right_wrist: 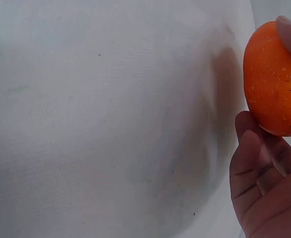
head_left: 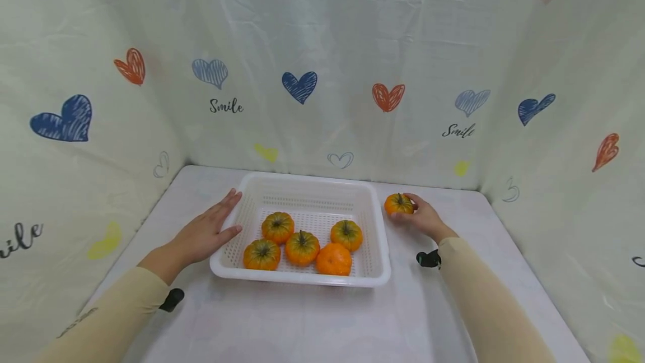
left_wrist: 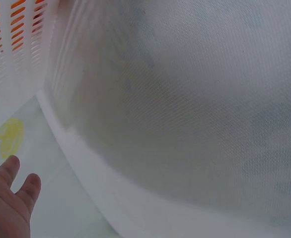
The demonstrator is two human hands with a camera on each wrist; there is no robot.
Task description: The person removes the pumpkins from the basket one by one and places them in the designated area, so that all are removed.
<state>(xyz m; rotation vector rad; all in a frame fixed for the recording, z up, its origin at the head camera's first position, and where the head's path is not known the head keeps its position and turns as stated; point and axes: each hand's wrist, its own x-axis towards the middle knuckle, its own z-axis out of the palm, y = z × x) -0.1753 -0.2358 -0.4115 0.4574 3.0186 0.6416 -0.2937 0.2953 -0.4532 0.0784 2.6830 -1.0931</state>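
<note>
A small orange-and-green pumpkin (head_left: 398, 204) is pinched between the thumb and fingers of my right hand (head_left: 424, 218), just right of the basket. In the right wrist view the orange side of this pumpkin (right_wrist: 272, 82) shows between thumb and fingertips, with a shadow on the cloth beside it. My left hand (head_left: 204, 234) rests against the left side of the white plastic basket (head_left: 302, 278), its fingers straight. Inside the basket lie several more small pumpkins (head_left: 302, 247); one pumpkin (head_left: 334, 259) at the front shows plain orange with no stem visible.
A white cloth-covered table (head_left: 282, 324) carries the basket. Behind it and on both sides hangs a pale curtain (head_left: 332, 32) printed with hearts. Dark wrist cameras sit under both sleeves.
</note>
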